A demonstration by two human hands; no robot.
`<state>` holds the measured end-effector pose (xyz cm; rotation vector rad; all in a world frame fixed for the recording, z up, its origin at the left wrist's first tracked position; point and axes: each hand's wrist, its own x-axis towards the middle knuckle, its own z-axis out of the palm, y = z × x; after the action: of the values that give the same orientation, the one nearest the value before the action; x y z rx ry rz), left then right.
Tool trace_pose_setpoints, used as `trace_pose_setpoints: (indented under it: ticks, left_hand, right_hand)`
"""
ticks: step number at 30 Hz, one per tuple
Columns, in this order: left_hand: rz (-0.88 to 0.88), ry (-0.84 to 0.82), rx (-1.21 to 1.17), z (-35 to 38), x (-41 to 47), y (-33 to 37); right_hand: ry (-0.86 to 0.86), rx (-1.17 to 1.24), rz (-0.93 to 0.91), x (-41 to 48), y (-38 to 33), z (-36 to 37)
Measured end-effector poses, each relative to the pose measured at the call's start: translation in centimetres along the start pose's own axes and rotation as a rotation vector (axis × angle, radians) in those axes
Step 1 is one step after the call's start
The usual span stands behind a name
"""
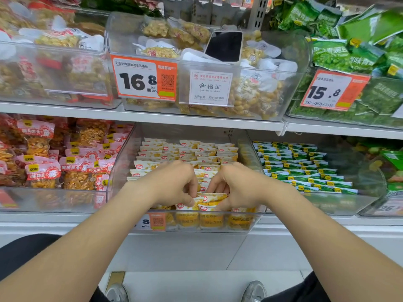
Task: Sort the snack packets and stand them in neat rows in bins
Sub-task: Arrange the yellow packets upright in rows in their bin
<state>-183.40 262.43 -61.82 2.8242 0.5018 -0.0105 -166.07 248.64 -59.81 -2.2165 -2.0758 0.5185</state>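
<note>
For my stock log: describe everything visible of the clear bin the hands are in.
The clear bin looks plastic, with sloping walls and a low front lip bearing an orange price tag. It sits on the lower shelf between a red-packet bin and a green-packet bin. Inside, white-and-yellow packets stand in rows. The left hand and right hand reach in, gripping packets.

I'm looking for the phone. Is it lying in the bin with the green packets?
No, the phone lies on the yellow nut packets in the top middle bin, left of the green packets.
</note>
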Motion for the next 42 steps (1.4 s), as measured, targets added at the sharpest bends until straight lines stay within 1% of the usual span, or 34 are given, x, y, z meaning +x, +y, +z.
trace_pose_setpoints:
  ticks: [1,4,9,11,12,14,15,16,17,18,20,22,23,25,28,30,31,33,34,35,36,38,42]
  left_hand:
    - [-0.015,0.006,-0.025,0.0,0.0,0.0]
    - [-0.059,0.027,-0.088,-0.2,0.0,-0.3]
    - [-0.071,-0.011,-0.081,0.3,-0.2,-0.1]
    - [-0.081,-0.016,-0.058,0.4,-0.4,0.2]
    - [-0.081,-0.007,-0.038,0.3,-0.5,0.2]
    - [-0.060,0.049,0.020,0.1,-0.9,0.2]
    - [-0.058,0.069,0.060,0.0,-1.1,0.1]
    - [-0.081,0.060,0.100,0.0,-1.3,-0.2]
    - [-0.121,0.024,0.132,0.0,-1.6,-0.5]
    - [-0.166,-0.029,0.150,0.0,-1.7,-1.0]
    - [-0.245,-0.162,0.141,0.6,-1.5,-2.0]
    - [-0.283,-0.285,0.097,1.4,-0.9,-2.7]
    - [-0.283,-0.323,0.064,1.8,-0.7,-2.9]
    - [-0.279,-0.341,0.024,2.4,-0.2,-3.1]
    - [-0.278,-0.342,0.029,2.8,0.0,-3.3]
    - [-0.271,-0.317,0.006,2.7,0.1,-3.5]
    - [-0.269,-0.265,-0.010,2.6,0.1,-3.6]
    - [-0.281,-0.066,0.012,2.3,0.0,-4.0]
    - [-0.306,0.027,0.048,2.4,0.1,-4.4]
    - [-0.339,0.073,0.081,2.4,0.3,-5.0]
    - [-0.370,0.063,0.100,2.6,0.5,-5.7]
    - [-0.410,-0.032,0.111,3.0,1.5,-6.8]
    - [-0.454,-0.127,0.053,3.2,3.7,-8.0]
  right_hand:
    - [-0.003,0.007,0.005,0.1,-0.1,0.1]
    - [-0.004,-0.108,-0.031,0.5,-0.5,0.4]
    - [-0.011,-0.160,-0.011,0.9,-1.3,0.6]
    - [-0.017,-0.122,-0.001,0.8,-1.0,0.6]
    - [-0.017,-0.062,0.009,0.7,-0.7,0.6]
    - [0.032,0.028,0.020,0.5,0.1,0.7]
    - [0.086,0.011,0.009,0.4,0.4,0.8]
    - [0.125,-0.027,0.001,0.4,0.7,0.9]
    - [0.127,-0.062,-0.003,0.3,0.8,1.1]
    - [0.090,-0.089,0.001,0.3,0.8,1.3]
    - [-0.056,-0.133,0.048,0.4,0.9,2.0]
    - [-0.197,-0.129,0.124,0.7,1.2,2.6]
    - [-0.239,-0.116,0.147,1.0,1.3,2.8]
    - [-0.277,-0.108,0.158,1.5,1.4,3.0]
    - [-0.297,-0.070,0.164,1.7,1.7,3.1]
    - [-0.224,-0.007,0.167,1.7,1.6,3.2]
    - [-0.138,0.013,0.164,1.9,1.4,3.2]
    - [0.068,-0.010,0.170,2.8,1.0,3.4]
    - [0.143,-0.043,0.198,3.5,0.9,3.6]
    - [0.178,-0.079,0.244,4.4,0.8,3.8]
    - [0.173,-0.112,0.295,5.2,0.9,4.1]
    - [0.121,-0.125,0.367,6.8,1.3,4.5]
    - [0.038,-0.041,0.406,9.1,2.4,4.5]
